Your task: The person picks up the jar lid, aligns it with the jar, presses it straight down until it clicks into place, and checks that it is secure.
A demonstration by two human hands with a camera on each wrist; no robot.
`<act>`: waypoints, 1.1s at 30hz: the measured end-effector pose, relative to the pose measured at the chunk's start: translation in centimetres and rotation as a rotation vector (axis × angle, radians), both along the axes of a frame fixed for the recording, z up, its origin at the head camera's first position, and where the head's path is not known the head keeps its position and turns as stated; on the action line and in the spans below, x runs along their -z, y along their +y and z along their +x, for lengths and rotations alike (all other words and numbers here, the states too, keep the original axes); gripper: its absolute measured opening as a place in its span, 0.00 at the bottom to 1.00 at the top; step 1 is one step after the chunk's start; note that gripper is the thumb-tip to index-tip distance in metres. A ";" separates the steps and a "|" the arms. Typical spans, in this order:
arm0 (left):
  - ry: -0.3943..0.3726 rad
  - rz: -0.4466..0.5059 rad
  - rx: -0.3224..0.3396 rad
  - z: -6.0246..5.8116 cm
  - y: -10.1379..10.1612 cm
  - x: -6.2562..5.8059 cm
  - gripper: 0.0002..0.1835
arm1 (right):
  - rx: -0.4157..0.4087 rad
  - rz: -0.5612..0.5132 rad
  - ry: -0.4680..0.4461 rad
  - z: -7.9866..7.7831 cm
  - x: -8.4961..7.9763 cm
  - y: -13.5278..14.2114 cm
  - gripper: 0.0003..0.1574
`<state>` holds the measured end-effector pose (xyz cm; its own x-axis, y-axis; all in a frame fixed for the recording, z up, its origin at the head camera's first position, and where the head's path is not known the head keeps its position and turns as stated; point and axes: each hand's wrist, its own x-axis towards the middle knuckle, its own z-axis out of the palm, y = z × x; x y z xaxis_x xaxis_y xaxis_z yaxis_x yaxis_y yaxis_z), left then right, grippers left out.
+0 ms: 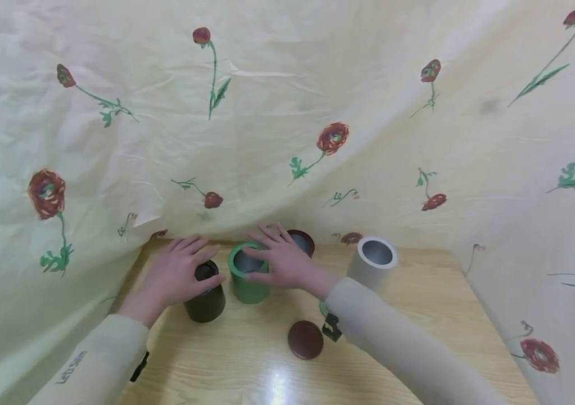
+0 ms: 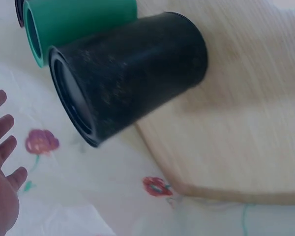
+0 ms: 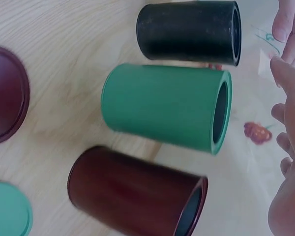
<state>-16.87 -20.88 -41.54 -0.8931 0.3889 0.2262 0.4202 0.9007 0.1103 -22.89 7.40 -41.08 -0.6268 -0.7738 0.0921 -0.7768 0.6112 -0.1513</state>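
Observation:
My left hand (image 1: 173,275) hovers over the black canister (image 1: 205,306), fingers spread and thumb reaching across its top in the head view. In the left wrist view that canister (image 2: 132,73) has a raised rim round a dark, sunken top, and the fingers are apart from it. My right hand (image 1: 287,261), fingers extended, is above the open green canister (image 1: 250,289) and covers part of its mouth. The right wrist view has this hand's fingers off the rim of the green canister (image 3: 162,105). Neither hand grips anything.
Behind my right hand stands an open dark red canister (image 1: 310,241); farther right is an open white one (image 1: 365,275). A dark red lid (image 1: 305,340) lies on the wooden table (image 1: 236,360). My right sleeve partly hides a green lid (image 1: 323,309). Flowered cloth (image 1: 267,112) hangs behind.

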 end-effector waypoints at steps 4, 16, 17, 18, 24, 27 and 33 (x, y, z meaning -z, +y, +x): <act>-0.013 0.000 0.025 -0.4 1.5 -0.3 0.42 | 0.008 -0.033 0.023 0.0 -0.2 2.0 0.46; -0.036 -0.078 0.138 -1.9 6.7 -1.3 0.42 | 0.078 -0.051 -0.011 0.7 -0.3 7.1 0.45; -0.036 -0.084 0.144 -2.0 7.1 -1.4 0.42 | 0.085 -0.055 -0.017 0.8 -0.3 7.5 0.45; -0.041 -0.091 0.146 -2.1 7.5 -1.6 0.42 | 0.092 -0.063 -0.020 0.8 -0.2 7.8 0.44; -0.084 -0.126 0.155 -2.6 9.2 -1.8 0.43 | 0.147 -0.054 -0.012 1.2 0.2 9.9 0.45; -0.097 -0.125 0.169 -2.7 10.0 -1.6 0.43 | 0.164 -0.056 -0.002 1.5 0.3 11.0 0.45; -0.117 -0.078 0.194 -2.6 11.0 -0.6 0.44 | 0.175 -0.110 0.034 2.2 0.9 12.7 0.43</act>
